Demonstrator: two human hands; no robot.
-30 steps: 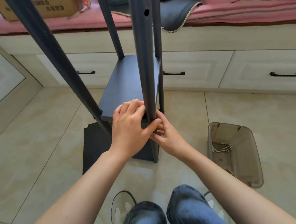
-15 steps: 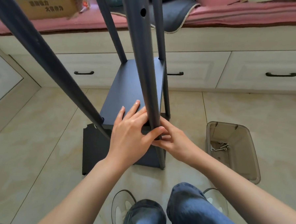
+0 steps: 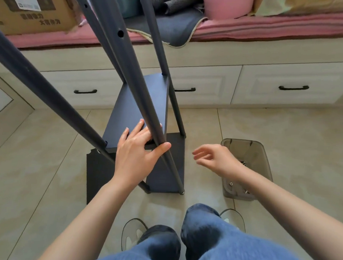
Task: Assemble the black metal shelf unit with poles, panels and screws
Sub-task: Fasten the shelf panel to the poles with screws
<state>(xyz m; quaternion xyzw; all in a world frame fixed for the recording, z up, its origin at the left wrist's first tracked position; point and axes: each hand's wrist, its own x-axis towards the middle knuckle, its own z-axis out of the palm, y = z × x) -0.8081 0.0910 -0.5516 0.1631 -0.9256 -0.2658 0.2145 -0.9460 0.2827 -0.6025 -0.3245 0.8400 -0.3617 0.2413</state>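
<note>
The black shelf unit stands on the floor in front of me, with a dark panel (image 3: 142, 106) fixed between several upright poles. My left hand (image 3: 134, 153) lies flat on the panel's near right corner, its thumb hooked round the near right pole (image 3: 130, 72). A lower panel (image 3: 174, 165) sits beneath, near the floor. My right hand (image 3: 215, 158) hovers in the air to the right of the shelf with loosely curled fingers and holds nothing. It is just left of a smoky plastic bin (image 3: 264, 154) that contains several screws (image 3: 244, 163).
A flat black panel (image 3: 98, 175) lies on the tiles under the shelf's left side. White drawers (image 3: 288, 86) with black handles run behind, under a pink cushioned bench (image 3: 271, 29) carrying a cardboard box (image 3: 34, 9). My knees and slippers are at the bottom.
My right hand has let go of the pole joint and drawn away to the right, toward the bin. My left hand stays at the panel corner.
</note>
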